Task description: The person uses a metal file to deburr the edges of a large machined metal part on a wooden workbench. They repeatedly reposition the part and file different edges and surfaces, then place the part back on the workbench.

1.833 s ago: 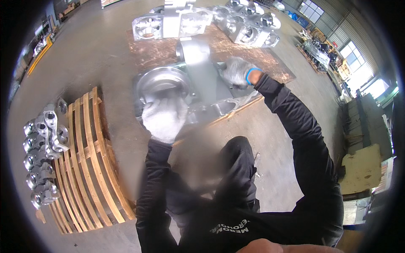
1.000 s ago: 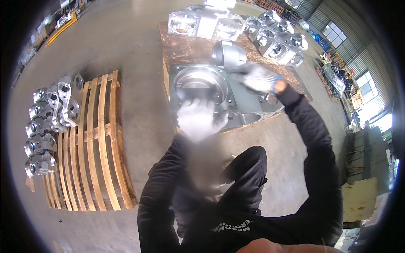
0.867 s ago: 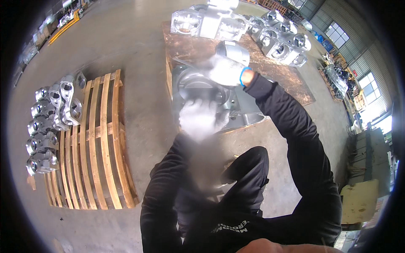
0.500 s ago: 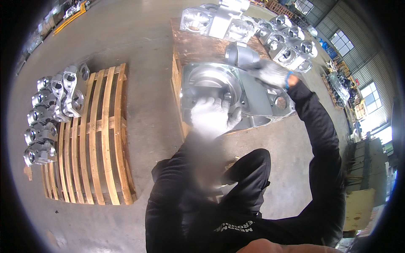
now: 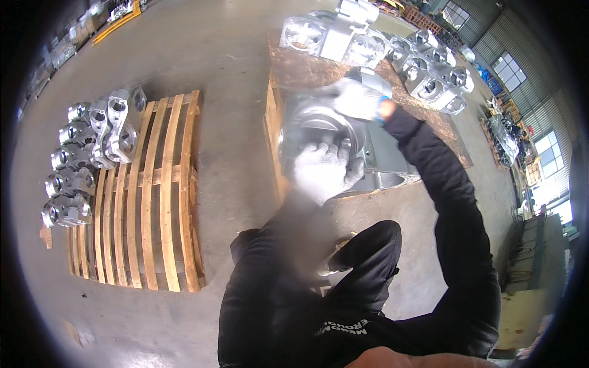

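A large silvery machined metal casting [image 5: 383, 147] with a round bore lies on a brown wooden-topped stand in front of me. My left hand [image 5: 322, 168], in a pale work glove, lies at the near edge of the bore with its fingers stretched out and the thumb apart. Over the far side of the bore is my right hand [image 5: 359, 101], gloved too, with a blue band at the wrist. Motion smears its fingers, and a blurred streak runs left from them, so I cannot make out whether it holds anything. Just behind it sits a rounded grey metal part [image 5: 371, 78].
More silvery castings [image 5: 334, 37] stand at the stand's far end, with another cluster [image 5: 432, 73] to their right. On the left, a slatted wooden pallet [image 5: 150, 190] carries several castings [image 5: 116, 126] along its left side. My bent knee [image 5: 374, 239] is close below the stand.
My right hand has swept left from the casting's right part to above the bore. My left hand stays on the casting. The whole view has shifted slightly.
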A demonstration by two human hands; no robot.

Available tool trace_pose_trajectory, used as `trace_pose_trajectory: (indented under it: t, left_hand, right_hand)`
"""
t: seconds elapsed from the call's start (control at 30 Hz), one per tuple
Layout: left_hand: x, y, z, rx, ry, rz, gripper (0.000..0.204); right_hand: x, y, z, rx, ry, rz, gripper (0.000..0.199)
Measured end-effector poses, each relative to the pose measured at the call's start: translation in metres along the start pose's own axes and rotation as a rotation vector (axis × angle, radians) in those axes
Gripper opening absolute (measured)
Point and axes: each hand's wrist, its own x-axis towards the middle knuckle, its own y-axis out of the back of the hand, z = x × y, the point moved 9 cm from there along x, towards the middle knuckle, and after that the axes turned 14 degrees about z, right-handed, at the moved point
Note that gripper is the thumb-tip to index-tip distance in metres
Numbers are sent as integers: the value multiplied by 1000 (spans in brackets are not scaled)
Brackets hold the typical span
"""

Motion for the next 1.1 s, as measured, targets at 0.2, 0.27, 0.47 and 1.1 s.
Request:
trace_pose_trajectory:
  t: [0.2,0.27,0.47,1.1]
  left_hand:
    - [14,25,2,-81,85,186,48]
    - [16,25,6,-32,30,151,48]
    - [18,32,7,-64,16,227,51]
    - [20,36,6,-87,138,121,45]
  right_hand:
    - [12,-10,2,-287,-284,-124,50]
    - [13,-10,-18,-137,-182,-124,51]
    - [27,-20,-10,-451,-258,-114,35]
    - [14,-36,-76,-529,-3,-197,29]
